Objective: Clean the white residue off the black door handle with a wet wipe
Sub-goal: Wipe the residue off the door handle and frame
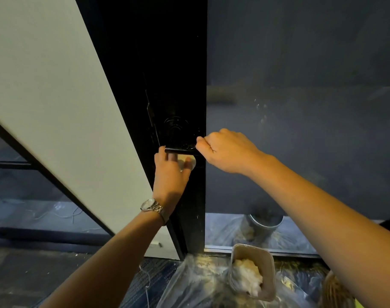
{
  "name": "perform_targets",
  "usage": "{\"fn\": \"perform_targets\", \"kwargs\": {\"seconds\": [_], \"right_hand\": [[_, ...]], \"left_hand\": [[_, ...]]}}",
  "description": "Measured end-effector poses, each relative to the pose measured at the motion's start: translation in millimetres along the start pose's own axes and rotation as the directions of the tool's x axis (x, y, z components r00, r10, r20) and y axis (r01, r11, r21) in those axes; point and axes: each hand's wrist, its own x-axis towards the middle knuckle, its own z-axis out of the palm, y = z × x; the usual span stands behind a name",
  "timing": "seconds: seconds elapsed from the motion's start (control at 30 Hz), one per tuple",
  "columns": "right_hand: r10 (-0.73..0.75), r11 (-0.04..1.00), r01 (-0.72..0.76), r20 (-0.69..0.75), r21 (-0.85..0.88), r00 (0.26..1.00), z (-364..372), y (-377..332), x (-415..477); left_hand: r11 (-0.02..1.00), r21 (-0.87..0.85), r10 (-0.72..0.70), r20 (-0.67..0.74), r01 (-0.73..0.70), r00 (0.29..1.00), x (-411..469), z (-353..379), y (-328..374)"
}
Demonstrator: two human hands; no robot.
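Observation:
The black door handle (180,150) is a short horizontal bar on the black door stile, with white specks on the lock plate (185,145) just above it. My left hand (170,174), with a watch on its wrist, reaches up from below; its fingers press a pale wet wipe (189,162) against the door right under the bar. My right hand (227,150) is closed in a fist at the bar's right end, gripping it. The wipe is mostly hidden by my fingers.
A white wall panel (56,96) slants at the left. A dark glass pane (300,130) fills the right. On the plastic sheet (194,283) covering the floor stand a tub of white paste (253,272) and a metal bucket (265,223).

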Motion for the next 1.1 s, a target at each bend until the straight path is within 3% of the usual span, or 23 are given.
{"fn": "perform_targets", "kwargs": {"seconds": [0.1, 0.2, 0.23, 0.3, 0.37, 0.4, 0.5, 0.6, 0.67, 0.8, 1.1], "right_hand": [[0.001, 1.0, -0.001, -0.002, -0.009, 1.0, -1, 0, -1], [-0.005, 1.0, 0.005, 0.0, -0.012, 1.0, -1, -1, -1], [-0.006, 1.0, 0.006, -0.001, -0.015, 1.0, -2, -1, -1], [-0.006, 1.0, 0.006, -0.002, -0.022, 1.0, -2, -1, -1], [-0.006, 1.0, 0.006, 0.0, -0.029, 1.0, -1, -1, -1], [-0.005, 0.999, 0.005, 0.001, -0.033, 1.0, -1, -1, -1], [-0.005, 0.999, 0.005, 0.003, -0.039, 1.0, -1, -2, -1], [-0.002, 0.999, 0.002, 0.005, -0.035, 1.0, -1, -1, -1], [-0.002, 0.999, 0.003, 0.002, -0.038, 1.0, -1, -1, -1], [-0.005, 0.999, 0.005, 0.003, -0.034, 1.0, -1, -1, 0], [-0.004, 0.999, 0.004, -0.002, -0.035, 1.0, 0, -1, -1]], "left_hand": [[0.944, 0.212, 0.226, 0.142, -0.253, 0.964, 0, -10, -6], [0.873, 0.3, 0.336, 0.199, -0.384, 0.92, 6, -19, -15], [0.892, 0.279, 0.316, 0.179, -0.356, 0.932, 7, -19, -19], [0.977, 0.134, 0.161, 0.065, -0.168, 0.985, 8, -17, -17], [1.0, 0.002, 0.002, 0.003, -0.002, 1.0, 6, -14, -8], [1.0, 0.022, -0.013, 0.008, 0.013, 1.0, 5, -13, -5], [0.946, 0.234, 0.199, 0.13, -0.225, 0.971, 0, -16, -7], [0.875, 0.286, 0.317, 0.27, -0.39, 0.909, 2, -20, -21], [0.932, 0.216, 0.252, 0.192, -0.291, 0.948, 0, -19, -20], [1.0, -0.014, -0.02, 0.005, 0.02, 1.0, 1, -9, -5], [0.996, -0.073, -0.051, -0.069, 0.046, 0.996, 7, -18, -17]]}}
